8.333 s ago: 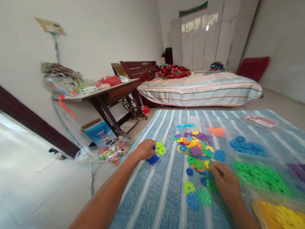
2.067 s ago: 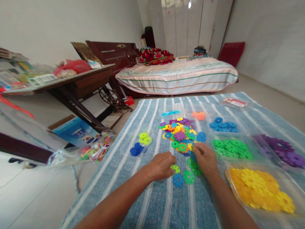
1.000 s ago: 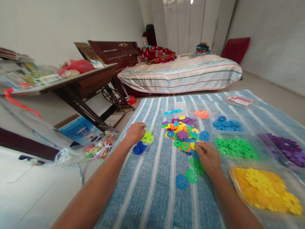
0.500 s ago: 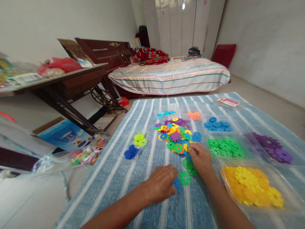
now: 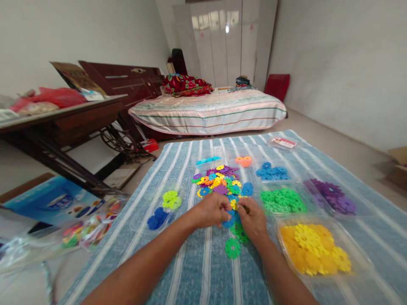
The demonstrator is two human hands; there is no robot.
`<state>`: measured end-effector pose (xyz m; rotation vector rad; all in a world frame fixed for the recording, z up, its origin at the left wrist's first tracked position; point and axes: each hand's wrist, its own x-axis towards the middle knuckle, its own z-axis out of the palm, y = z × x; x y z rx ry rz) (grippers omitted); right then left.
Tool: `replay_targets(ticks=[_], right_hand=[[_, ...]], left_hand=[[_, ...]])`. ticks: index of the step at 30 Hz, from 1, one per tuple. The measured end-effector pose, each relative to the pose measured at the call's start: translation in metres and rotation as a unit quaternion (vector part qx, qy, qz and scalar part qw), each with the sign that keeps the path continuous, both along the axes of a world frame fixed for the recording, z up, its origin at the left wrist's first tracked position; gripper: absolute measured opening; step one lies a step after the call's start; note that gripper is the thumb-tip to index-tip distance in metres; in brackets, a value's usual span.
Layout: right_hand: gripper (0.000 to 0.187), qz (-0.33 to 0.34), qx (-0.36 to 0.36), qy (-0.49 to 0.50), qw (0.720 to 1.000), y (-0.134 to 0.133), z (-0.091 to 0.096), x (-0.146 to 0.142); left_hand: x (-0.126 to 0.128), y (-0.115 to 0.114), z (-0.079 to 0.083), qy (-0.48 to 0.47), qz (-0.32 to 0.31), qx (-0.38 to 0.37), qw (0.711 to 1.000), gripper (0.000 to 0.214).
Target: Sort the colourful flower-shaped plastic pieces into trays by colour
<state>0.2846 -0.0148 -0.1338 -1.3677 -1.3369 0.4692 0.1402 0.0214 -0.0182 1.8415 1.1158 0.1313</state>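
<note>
A mixed pile of plastic snowflake discs (image 5: 219, 190) in several colours lies on the striped cloth. At its near edge, my left hand (image 5: 211, 210) is closed, its thumb and fingers on a blue snowflake disc (image 5: 228, 221). Beside it, my right hand (image 5: 253, 219) is pinched shut with its fingertips at the pile's edge; what they hold is hidden. Green snowflake discs (image 5: 233, 248) lie just below the hands, one partly under my right hand.
Clear trays hold sorted discs: yellow (image 5: 314, 248), green (image 5: 282, 200), purple (image 5: 332, 196), blue (image 5: 272, 171), orange (image 5: 243, 161) and light blue (image 5: 208, 160). At left, another tray holds lime discs (image 5: 171, 199) and dark blue discs (image 5: 157, 218). A bed (image 5: 210, 112) stands beyond.
My left hand has moved forward to the pile, and the blue disc is gone from its place beside the green one. My right hand stays near the pile's edge. The view has shifted.
</note>
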Motion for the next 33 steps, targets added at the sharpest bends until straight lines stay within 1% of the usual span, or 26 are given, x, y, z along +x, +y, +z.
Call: replay_targets(ticks=[3, 5, 6, 7, 8, 9, 11, 13, 15, 17, 19, 21, 23, 26, 29, 33], right_hand=[[0.019, -0.006, 0.004, 0.001, 1.000, 0.001, -0.001, 0.000], [0.018, -0.005, 0.006, 0.001, 1.000, 0.001, -0.001, 0.000], [0.018, -0.003, 0.006, 0.002, 1.000, 0.001, -0.001, 0.000], [0.018, 0.001, 0.005, 0.002, 1.000, 0.001, -0.001, 0.000], [0.018, 0.004, 0.003, 0.004, 1.000, 0.001, -0.001, 0.000], [0.018, 0.005, 0.000, 0.006, 1.000, 0.001, -0.001, 0.001], [0.018, 0.005, -0.006, 0.011, 1.000, 0.001, -0.001, 0.001], [0.019, 0.004, -0.012, 0.015, 1.000, 0.001, 0.000, 0.001], [0.021, 0.005, -0.018, 0.018, 1.000, 0.000, 0.001, 0.001], [0.024, 0.009, -0.023, 0.021, 0.999, -0.001, 0.003, 0.002], [0.027, 0.011, -0.029, 0.024, 0.999, -0.001, 0.005, 0.003], [0.030, 0.011, -0.033, 0.025, 0.999, -0.002, 0.006, 0.004], [0.031, 0.010, -0.035, 0.025, 0.999, -0.003, 0.007, 0.004], [0.030, 0.012, -0.037, 0.021, 0.999, -0.004, 0.008, 0.004], [0.030, 0.016, -0.039, 0.015, 0.999, -0.004, 0.008, 0.004], [0.030, 0.014, -0.041, 0.012, 0.999, -0.003, 0.007, 0.004]], left_hand=[[0.044, 0.022, 0.010, -0.030, 0.014, 0.030, 0.999, 0.005], [0.074, 0.034, 0.018, -0.058, 0.036, 0.048, 0.997, 0.019], [0.087, 0.039, 0.023, -0.088, 0.058, 0.062, 0.992, 0.029], [0.096, 0.044, 0.027, -0.101, 0.071, 0.085, 0.989, 0.037], [0.103, 0.046, 0.030, -0.094, 0.077, 0.119, 0.985, 0.040], [0.105, 0.048, 0.031, -0.081, 0.071, 0.152, 0.982, 0.038], [0.099, 0.047, 0.031, -0.028, 0.034, 0.210, 0.977, 0.027], [0.082, 0.039, 0.026, 0.038, -0.020, 0.240, 0.970, 0.015], [0.059, 0.028, 0.016, 0.107, -0.068, 0.244, 0.961, 0.013], [0.038, 0.012, 0.006, 0.175, -0.104, 0.230, 0.952, 0.013], [0.025, -0.005, -0.004, 0.228, -0.127, 0.217, 0.941, 0.014], [0.019, -0.021, -0.012, 0.268, -0.117, 0.212, 0.933, 0.018], [0.021, -0.035, -0.019, 0.295, -0.090, 0.205, 0.929, 0.031], [0.028, -0.046, -0.027, 0.304, -0.059, 0.204, 0.929, 0.043], [0.030, -0.047, -0.033, 0.287, -0.038, 0.215, 0.933, 0.040], [0.025, -0.043, -0.038, 0.261, -0.001, 0.194, 0.946, 0.029]])
